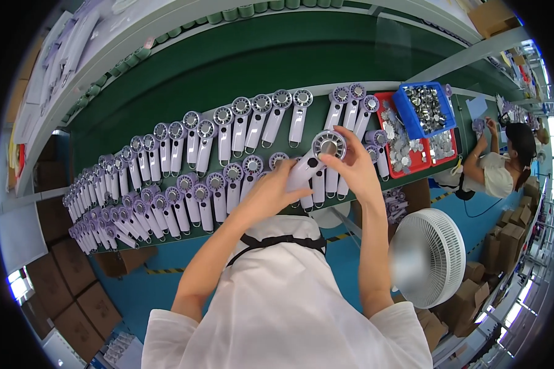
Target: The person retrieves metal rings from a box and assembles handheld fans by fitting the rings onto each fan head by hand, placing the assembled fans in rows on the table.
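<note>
A pale purple handheld fan (pixel 329 146) is held up between my two hands, its round metallic head tilted up to the right. My left hand (pixel 271 190) wraps around the lower handle. With thumb and fingers, my right hand (pixel 350 160) grips the rim of the round head, the thumb lying on its face. Below and beyond them, several more handheld fans (pixel 224 123) lie in two long rows on the green bench (pixel 184 67). Parts of the near row are hidden behind my hands.
Right of the rows, a blue bin (pixel 452 120) of shiny round metal parts rests on red trays (pixel 421 161) of flat silvery discs. A white floor fan (pixel 433 258) stands by my right arm. Another person (pixel 501 166) works farther right. Cardboard boxes (pixel 74 277) are stacked at left.
</note>
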